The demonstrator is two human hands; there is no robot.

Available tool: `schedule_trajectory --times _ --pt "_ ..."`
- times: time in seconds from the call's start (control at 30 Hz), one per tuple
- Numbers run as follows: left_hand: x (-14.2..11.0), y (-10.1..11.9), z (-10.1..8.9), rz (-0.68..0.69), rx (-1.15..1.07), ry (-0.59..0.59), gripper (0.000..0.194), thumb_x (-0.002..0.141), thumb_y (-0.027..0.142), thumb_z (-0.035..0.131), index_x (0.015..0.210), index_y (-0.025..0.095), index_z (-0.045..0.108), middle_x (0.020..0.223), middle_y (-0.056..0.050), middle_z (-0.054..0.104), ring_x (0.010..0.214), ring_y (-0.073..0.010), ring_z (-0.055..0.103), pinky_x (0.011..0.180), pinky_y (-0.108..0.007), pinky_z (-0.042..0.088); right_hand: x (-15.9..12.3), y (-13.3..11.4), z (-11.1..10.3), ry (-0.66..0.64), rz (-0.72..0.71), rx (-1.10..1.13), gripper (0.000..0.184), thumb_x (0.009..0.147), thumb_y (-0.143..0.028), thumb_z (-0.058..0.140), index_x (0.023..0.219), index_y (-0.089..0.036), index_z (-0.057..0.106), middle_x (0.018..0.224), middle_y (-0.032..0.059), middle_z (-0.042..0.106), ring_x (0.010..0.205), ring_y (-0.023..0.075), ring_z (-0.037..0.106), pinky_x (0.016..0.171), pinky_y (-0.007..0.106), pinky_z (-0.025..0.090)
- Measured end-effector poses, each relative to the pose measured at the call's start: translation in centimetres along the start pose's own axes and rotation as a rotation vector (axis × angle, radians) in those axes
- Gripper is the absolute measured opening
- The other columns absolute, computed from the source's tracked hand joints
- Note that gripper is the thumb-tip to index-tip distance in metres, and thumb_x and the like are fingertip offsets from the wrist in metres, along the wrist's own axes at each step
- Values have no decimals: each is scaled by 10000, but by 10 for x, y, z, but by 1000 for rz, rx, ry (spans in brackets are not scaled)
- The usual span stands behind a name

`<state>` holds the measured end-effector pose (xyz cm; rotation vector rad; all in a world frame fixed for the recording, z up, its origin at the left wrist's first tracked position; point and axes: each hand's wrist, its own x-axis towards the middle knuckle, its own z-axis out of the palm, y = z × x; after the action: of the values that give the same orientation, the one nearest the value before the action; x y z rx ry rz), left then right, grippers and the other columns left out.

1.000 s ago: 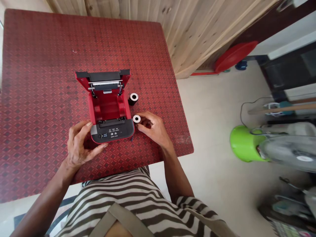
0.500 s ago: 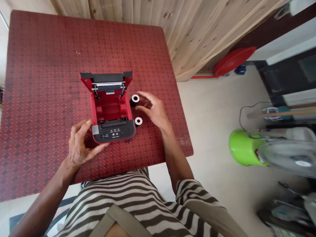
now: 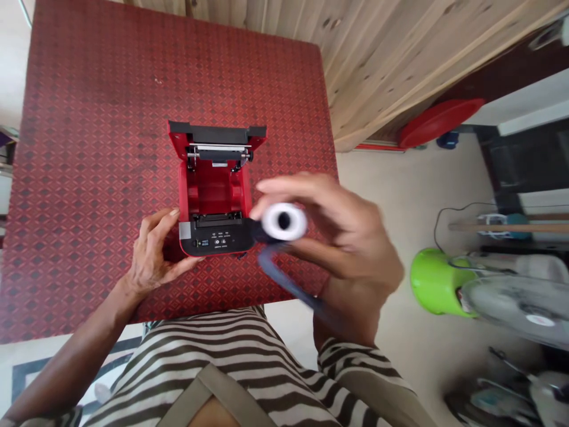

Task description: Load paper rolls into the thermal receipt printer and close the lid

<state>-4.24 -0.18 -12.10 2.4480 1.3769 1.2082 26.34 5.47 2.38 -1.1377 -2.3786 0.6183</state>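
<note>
A: Surroundings?

B: Red table (image 3: 98, 118) with dark diamond patterning; pale wooden plank wall (image 3: 377, 35) beyond its far edge. On the floor to the right: bright green plastic tub (image 3: 433, 281), with a clear round guard (image 3: 515, 308) beside it. Farther off, a flat red oval object (image 3: 440, 121).

A: And the box-shaped red and black plastic device (image 3: 213, 240)?

B: On the table, ahead of the striped shirt (image 3: 217, 344). Black-edged lid (image 3: 224, 133) raised at the far side, red compartment (image 3: 213, 193) exposed, black button panel nearest the wearer.

A: Obstructions?

B: The right hand (image 3: 342, 231), raised and motion-blurred, covers the tabletop right of the device. What lies behind it: cannot tell.

A: Left hand (image 3: 153, 249)?

B: At the device's near left corner. Thumb and index finger well apart, the corner held between them; index against the left side, thumb at the front edge.

A: Right fingers?

B: Clamped on a small dark roll with a white, hollow-centred end (image 3: 272, 222), just right of the panel. A blurred dark strip (image 3: 288, 284) trails below it; attachment uncertain.
</note>
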Motion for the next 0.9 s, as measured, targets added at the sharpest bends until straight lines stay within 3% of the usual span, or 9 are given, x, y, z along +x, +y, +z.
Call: schedule_trajectory --times 0.13,0.27,0.4,0.6,0.9 --pt "-2 0 0 -27 -12 -8 962 881 602 806 1642 236 345 1377 -183 659 1227 -316 693 923 -453 678 40 -12 29 -127 -32 -203 246 1054 -138 561 1271 -190 663 1184 100 758 1156 278 667 1044 462 563" --pt "-1 2 0 -24 -5 -22 995 865 606 822 1649 236 331 1374 -183 666 1215 -321 702 924 -459 679 62 -22 53 -221 -11 -426 250 1086 -105 476 1170 -153 706 1075 125 767 1152 279 621 984 392 543" --pt "0 3 0 -22 -20 -12 990 880 595 810 1658 208 337 1374 -200 661 1216 -324 696 945 -462 674 68 -32 57 -266 14 -460 279 1087 -89 460 1131 -151 729 1047 132 783 1137 281 624 914 364 525" --pt "-1 2 1 -23 -64 -12 1003 878 592 815 1668 200 339 1378 -202 657 1219 -314 696 976 -448 663 78 -36 61 -345 53 -482 329 1082 -66 424 1153 -145 736 1064 146 807 1130 293 679 954 403 492" --pt "-3 3 1 -50 -78 -28 1000 885 603 804 1671 190 344 1392 -214 648 1244 -322 690 988 -453 660 89 -15 73 -448 83 -445 369 1094 -83 413 1263 -143 736 1096 149 825 1075 276 751 931 390 504"
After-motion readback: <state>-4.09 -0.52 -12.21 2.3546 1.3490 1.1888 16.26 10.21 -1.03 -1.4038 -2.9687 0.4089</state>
